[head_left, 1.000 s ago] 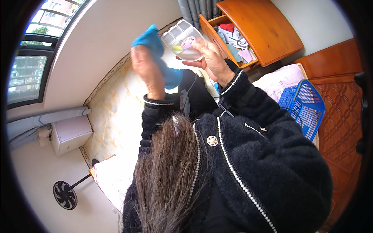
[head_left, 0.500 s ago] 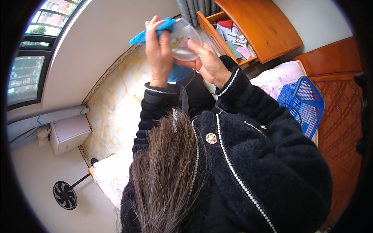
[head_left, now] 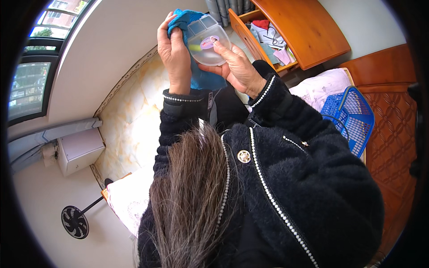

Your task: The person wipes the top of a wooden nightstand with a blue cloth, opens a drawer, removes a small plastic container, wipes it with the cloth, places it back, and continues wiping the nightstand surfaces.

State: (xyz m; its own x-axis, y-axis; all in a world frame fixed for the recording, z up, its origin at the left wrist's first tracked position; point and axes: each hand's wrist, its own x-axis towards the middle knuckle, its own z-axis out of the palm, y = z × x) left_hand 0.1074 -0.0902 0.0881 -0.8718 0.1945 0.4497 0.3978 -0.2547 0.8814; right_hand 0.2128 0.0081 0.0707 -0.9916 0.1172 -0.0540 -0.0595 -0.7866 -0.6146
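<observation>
Up in front of me is a clear plastic box (head_left: 203,52) with small compartments along its far edge and a pink oval sticker on it. My right hand (head_left: 237,67) grips its near right side, thumb on top by the sticker. A blue cloth (head_left: 185,20) is bunched in my left hand (head_left: 174,56), whose fingers press it against the box's far left edge. More blue cloth hangs down behind the box, below my hands. Part of the left fingers is hidden by the cloth.
An orange wooden cabinet (head_left: 304,31) stands at the far right, its open drawer (head_left: 272,44) holding papers, glasses and a red item. Right of me, a blue plastic basket (head_left: 348,116) rests by pale pink bedding (head_left: 321,85). At left are a small white cabinet (head_left: 80,149) and a black fan (head_left: 75,222).
The cloth in my left hand has shifted from sticking out leftward to being bunched over the box's far edge. The left hand has moved slightly left; the box has turned a little.
</observation>
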